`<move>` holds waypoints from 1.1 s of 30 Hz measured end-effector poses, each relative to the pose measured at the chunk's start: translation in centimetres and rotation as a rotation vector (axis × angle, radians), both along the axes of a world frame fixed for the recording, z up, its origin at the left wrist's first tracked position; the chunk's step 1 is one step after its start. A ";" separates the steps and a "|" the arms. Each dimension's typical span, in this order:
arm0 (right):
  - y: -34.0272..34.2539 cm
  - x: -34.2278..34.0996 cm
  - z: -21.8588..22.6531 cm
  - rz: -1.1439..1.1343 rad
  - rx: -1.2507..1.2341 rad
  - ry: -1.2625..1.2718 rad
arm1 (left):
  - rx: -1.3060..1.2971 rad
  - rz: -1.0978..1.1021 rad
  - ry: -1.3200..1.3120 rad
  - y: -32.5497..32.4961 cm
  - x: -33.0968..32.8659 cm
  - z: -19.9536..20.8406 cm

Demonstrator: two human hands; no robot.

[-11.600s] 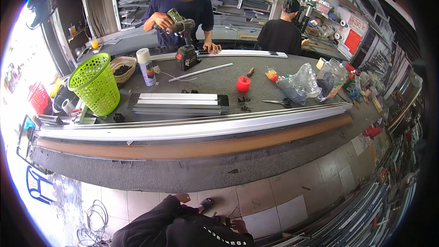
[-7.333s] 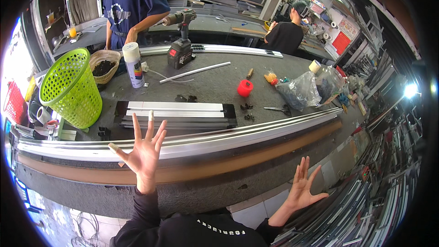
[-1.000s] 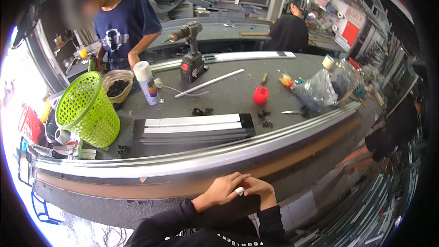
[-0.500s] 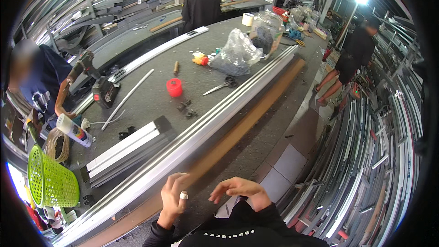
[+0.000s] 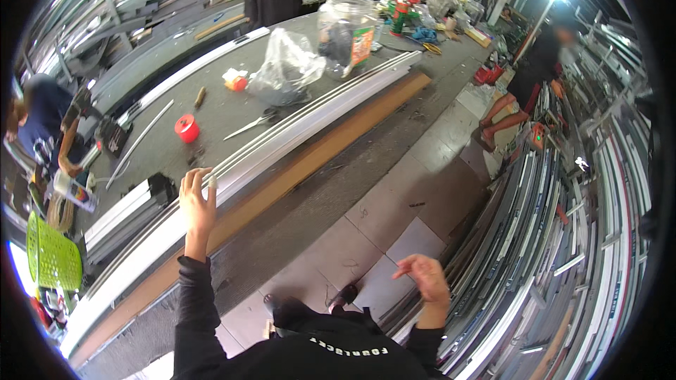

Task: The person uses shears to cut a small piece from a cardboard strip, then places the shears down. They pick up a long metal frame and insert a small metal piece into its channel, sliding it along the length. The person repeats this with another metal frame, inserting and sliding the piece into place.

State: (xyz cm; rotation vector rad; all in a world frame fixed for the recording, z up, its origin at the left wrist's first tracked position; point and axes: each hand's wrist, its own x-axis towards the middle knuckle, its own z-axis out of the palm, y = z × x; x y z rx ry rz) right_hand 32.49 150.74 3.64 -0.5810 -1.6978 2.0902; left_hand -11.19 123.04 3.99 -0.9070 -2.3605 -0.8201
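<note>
Grey and rough-looking, the tabletop [image 5: 229, 107] is stretching diagonally across a crowded workshop, its near edge running beside pale floor tiles [image 5: 415, 239]. Toward that edge a bundle of long white metal profiles [image 5: 303, 134] is lying, smooth-faced and ridged on top, its left end bleaching into glare. The left hand [image 5: 197, 207] is arching over the ridged side, fingers bent; whether they are pinching the metal or merely touching it, I cannot tell. The right hand [image 5: 424, 278] is hanging in the air off the near edge, fingers loosely bent and slightly spread.

Just beside the bundle, on the near-edge side, a matte brown strip [image 5: 338, 146] is running parallel, its material being hard to tell. Farther in, slim scissors [image 5: 243, 129] are lying near a crinkled clear bag [image 5: 285, 70], whose dark contents are blurring together. A squat red container [image 5: 186, 128] is standing toward the far edge. At the left end, a perforated green plastic basket [image 5: 53, 253] is sitting in the fisheye's bend, while a blurred co-worker [image 5: 46, 109] is being cut off by the dark rim.
</note>
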 end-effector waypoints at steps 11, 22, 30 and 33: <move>3.4 -5.3 23.0 -0.170 0.699 1.151 | 0.083 0.112 0.243 1.7 -3.2 -3.9; 17.5 -14.5 25.2 0.115 0.678 1.561 | 0.030 0.357 0.279 0.1 -2.7 -4.6; 30.5 -24.3 23.6 1.426 0.298 1.313 | -0.025 0.600 0.162 0.5 -2.2 -4.6; 33.9 -30.3 19.0 1.719 0.526 0.960 | -0.051 0.598 0.153 0.5 -2.1 -4.5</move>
